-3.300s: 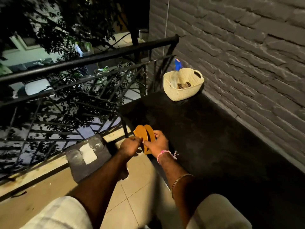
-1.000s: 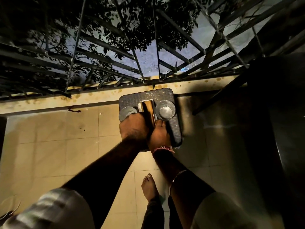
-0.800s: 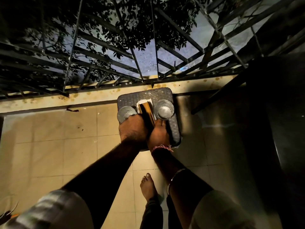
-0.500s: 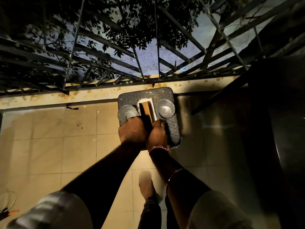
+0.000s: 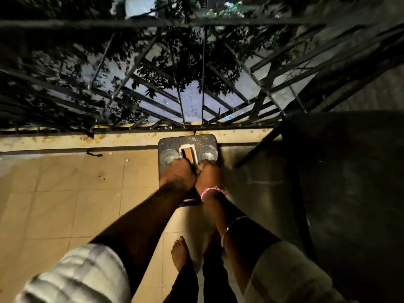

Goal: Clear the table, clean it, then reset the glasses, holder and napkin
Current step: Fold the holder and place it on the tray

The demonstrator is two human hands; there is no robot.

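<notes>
A grey stool [image 5: 188, 139] stands on the tiled floor beside the railing. Two glasses stand on it, one on the left [image 5: 168, 155] and one on the right [image 5: 208, 153]. Between them the orange wooden holder [image 5: 188, 153] sits over the white napkin [image 5: 185, 147]. My left hand [image 5: 177, 174] and my right hand [image 5: 207, 176] are side by side at the holder's near end, fingers curled on it. The fingertips are hidden behind the knuckles.
The dark table [image 5: 349, 171] fills the right side, one leg [image 5: 258, 149] slanting to the floor near the stool. A black metal railing [image 5: 153, 101] runs along the ledge behind the stool. My bare foot [image 5: 180, 253] is on the tiles [image 5: 65, 204] below.
I carried the holder from the table down to the stool. Over the last second my hands stay on it between the glasses, and the view has pulled back a little.
</notes>
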